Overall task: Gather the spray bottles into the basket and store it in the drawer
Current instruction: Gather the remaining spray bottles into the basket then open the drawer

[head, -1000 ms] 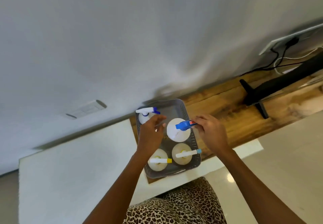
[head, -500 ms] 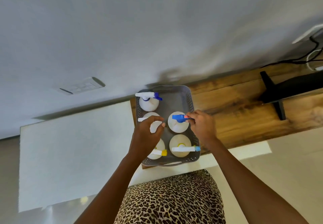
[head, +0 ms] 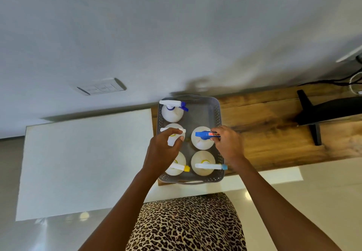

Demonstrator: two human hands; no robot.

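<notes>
A grey perforated basket (head: pixel 215 111) stands on the left end of a wooden shelf top (head: pixel 274 129). Several white spray bottles stand upright in it. My left hand (head: pixel 163 149) grips the white trigger head of the middle-left bottle (head: pixel 172 133). My right hand (head: pixel 228 145) pinches the nozzle of the blue-headed bottle (head: pixel 202 139) in the middle right. A bottle with a white and purple head (head: pixel 172 109) stands at the far left corner. The near row holds a yellow-tipped bottle (head: pixel 179 167) and a light-blue-tipped bottle (head: pixel 205 164).
A white surface (head: pixel 88 162) lies left of the shelf, lower down. A black monitor stand (head: pixel 317 117) sits on the wood at the right, with cables (head: pixel 348 78) behind it. A wall switch plate (head: pixel 100 89) is on the grey wall. Pale floor lies at the lower right.
The view has shifted, so the basket sits higher in frame. My left hand has closed on the middle-left bottle's head and set it down into the basket. My right hand stays on the blue nozzle.
</notes>
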